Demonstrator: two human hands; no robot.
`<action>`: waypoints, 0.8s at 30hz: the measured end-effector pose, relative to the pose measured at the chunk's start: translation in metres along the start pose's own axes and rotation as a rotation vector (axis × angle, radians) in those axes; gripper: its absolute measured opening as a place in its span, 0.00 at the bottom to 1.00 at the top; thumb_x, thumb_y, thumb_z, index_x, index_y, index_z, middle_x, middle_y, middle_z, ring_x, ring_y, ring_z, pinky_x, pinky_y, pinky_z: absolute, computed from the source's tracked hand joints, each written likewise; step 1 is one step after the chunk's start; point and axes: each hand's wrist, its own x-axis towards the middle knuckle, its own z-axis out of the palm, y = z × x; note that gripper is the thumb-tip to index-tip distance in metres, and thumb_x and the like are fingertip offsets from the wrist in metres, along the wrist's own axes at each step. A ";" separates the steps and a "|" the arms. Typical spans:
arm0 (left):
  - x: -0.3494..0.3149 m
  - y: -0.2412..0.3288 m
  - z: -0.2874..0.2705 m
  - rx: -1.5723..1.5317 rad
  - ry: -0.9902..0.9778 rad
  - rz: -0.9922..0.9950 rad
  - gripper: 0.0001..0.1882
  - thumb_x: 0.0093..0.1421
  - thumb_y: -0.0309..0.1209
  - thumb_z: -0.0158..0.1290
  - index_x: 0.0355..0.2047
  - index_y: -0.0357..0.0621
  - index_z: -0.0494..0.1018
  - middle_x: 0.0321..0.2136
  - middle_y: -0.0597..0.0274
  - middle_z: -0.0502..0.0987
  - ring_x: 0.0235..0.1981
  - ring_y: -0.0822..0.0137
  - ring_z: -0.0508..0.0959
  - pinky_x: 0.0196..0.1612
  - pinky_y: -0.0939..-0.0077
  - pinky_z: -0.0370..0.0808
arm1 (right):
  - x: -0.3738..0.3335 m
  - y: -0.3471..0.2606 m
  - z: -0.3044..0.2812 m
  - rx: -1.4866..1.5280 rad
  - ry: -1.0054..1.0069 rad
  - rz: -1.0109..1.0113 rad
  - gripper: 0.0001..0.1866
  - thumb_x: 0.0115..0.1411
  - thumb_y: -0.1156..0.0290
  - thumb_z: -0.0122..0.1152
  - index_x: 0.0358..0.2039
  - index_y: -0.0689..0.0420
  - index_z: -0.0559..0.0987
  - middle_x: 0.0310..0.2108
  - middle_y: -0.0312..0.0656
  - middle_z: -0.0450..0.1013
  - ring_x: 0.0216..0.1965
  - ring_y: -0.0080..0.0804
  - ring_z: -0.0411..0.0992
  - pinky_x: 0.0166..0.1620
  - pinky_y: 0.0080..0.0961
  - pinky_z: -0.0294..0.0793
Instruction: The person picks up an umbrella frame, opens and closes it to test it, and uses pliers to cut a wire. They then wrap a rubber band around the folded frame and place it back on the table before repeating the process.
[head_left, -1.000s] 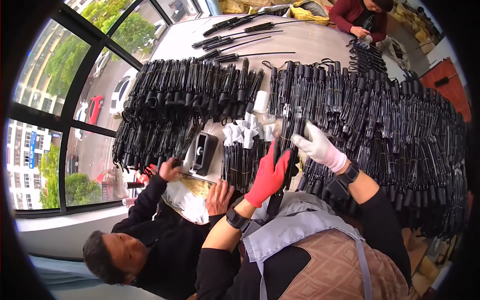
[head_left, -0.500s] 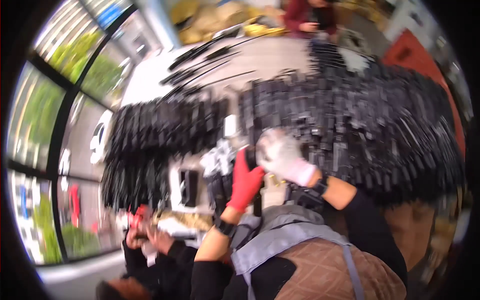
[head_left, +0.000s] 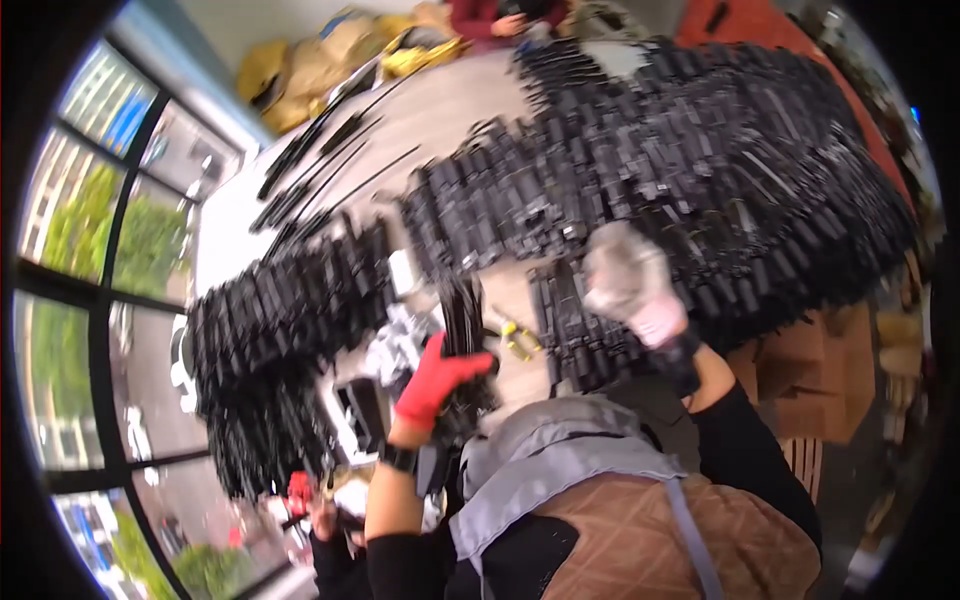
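My left hand [head_left: 432, 382], in a red glove, lies over a bundle of slim black rod-like pieces [head_left: 462, 312]. Its thumb stretches to the right, apart from the fingers, and black pieces show in the gap between them. Further right, my right hand [head_left: 632, 285] wears a whitish-grey glove and is over the near edge of a broad heap of similar black pieces [head_left: 720, 180]. Motion smears its fingers, so what it holds, if anything, is not visible. Yellow-handled pliers [head_left: 518, 338] lie on the table between my hands.
More black pieces lie in a long row [head_left: 290, 310] at left. Thin black rods [head_left: 330, 180] rest on the table [head_left: 450, 105] farther back. Beside my left hand are crumpled whitish material [head_left: 395, 345] and a black box-like thing [head_left: 362, 412]. Cardboard [head_left: 815, 375] stands right. Other people are nearby.
My hands have moved apart, the right one shifting rightward over the heap. The pliers between them show more plainly. The whole view has turned and shifted.
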 end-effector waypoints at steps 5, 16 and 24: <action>0.033 0.026 0.003 -0.672 -0.238 0.498 0.23 0.61 0.37 0.55 0.53 0.39 0.66 0.37 0.56 0.76 0.35 0.63 0.76 0.43 0.66 0.75 | 0.017 0.085 0.006 -0.257 0.480 0.212 0.23 0.65 0.54 0.49 0.46 0.63 0.73 0.28 0.38 0.73 0.24 0.31 0.71 0.29 0.30 0.71; 0.048 0.030 0.012 -0.911 0.227 0.798 0.26 0.63 0.48 0.50 0.53 0.41 0.65 0.44 0.54 0.75 0.48 0.50 0.75 0.53 0.54 0.71 | 0.070 0.107 0.036 -2.188 0.042 -0.685 0.20 0.64 0.56 0.53 0.41 0.63 0.71 0.26 0.40 0.72 0.25 0.31 0.71 0.30 0.27 0.70; 0.036 0.070 0.001 -0.716 0.414 0.811 0.18 0.61 0.41 0.53 0.43 0.38 0.71 0.27 0.58 0.76 0.31 0.60 0.78 0.39 0.63 0.76 | 0.098 0.094 0.059 -1.234 -0.141 0.146 0.16 0.64 0.61 0.54 0.35 0.63 0.70 0.20 0.39 0.67 0.18 0.23 0.66 0.24 0.21 0.65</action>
